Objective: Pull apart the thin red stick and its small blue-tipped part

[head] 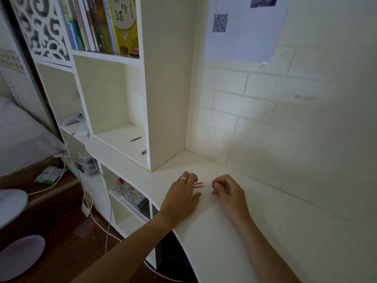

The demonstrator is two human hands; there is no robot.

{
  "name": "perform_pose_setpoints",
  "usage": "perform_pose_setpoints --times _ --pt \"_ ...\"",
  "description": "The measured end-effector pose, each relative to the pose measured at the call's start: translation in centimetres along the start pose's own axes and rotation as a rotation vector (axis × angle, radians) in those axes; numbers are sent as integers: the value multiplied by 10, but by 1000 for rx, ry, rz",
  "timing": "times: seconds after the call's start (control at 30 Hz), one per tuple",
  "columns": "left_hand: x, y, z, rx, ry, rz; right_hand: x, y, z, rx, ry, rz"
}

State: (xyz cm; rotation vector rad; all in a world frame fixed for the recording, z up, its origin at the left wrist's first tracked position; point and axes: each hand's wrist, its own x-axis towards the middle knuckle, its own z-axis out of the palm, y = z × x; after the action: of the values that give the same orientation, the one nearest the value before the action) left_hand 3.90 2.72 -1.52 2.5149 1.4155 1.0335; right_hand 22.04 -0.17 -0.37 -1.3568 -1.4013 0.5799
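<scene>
White desk point(234, 242): curved front edge runs just under the left wrist, wall close behind, bare top toward the right and near side. Two pens point(201, 185), red and black, lie side by side on the desk between the hands. Right hand point(229, 193) pinches their clear end. Left hand point(182, 194) has its fingers bent over the other end, thumb flat; actual grip hidden, cannot tell. Bookshelf point(163, 119) stands just behind-left, a thin black stick point(135, 139) in its cubby.

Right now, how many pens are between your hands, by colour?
Red pen: 1
Black pen: 1
Total: 2
</scene>
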Motion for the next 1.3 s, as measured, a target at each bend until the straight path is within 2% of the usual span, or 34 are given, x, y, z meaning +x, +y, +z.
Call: perform_pose_setpoints --times 0.17,0.33,0.43,0.6,0.8,0.93,1.17,1.3 --pt "0 -3 1 46 54 -47 1 3 -1 11 35 62" --pt "0 -4 3 156 24 -23 0 2 0 -18 49 40" --pt "-1 -6 0 171 28 -78 0 1 -1 -33 77 62" --pt "-1 -3 -3 179 7 -73 -1 -2 5 -368 214 -34" --pt "0 -6 3 161 42 -10 6 2 9 -520 180 100" --pt "0 -8 9 156 20 12 5 0 10 -507 197 93" --pt "-1 -7 7 104 -37 -67 3 3 9 -512 181 96" --pt "-3 -7 5 199 -39 -38 2 2 10 -499 183 91"
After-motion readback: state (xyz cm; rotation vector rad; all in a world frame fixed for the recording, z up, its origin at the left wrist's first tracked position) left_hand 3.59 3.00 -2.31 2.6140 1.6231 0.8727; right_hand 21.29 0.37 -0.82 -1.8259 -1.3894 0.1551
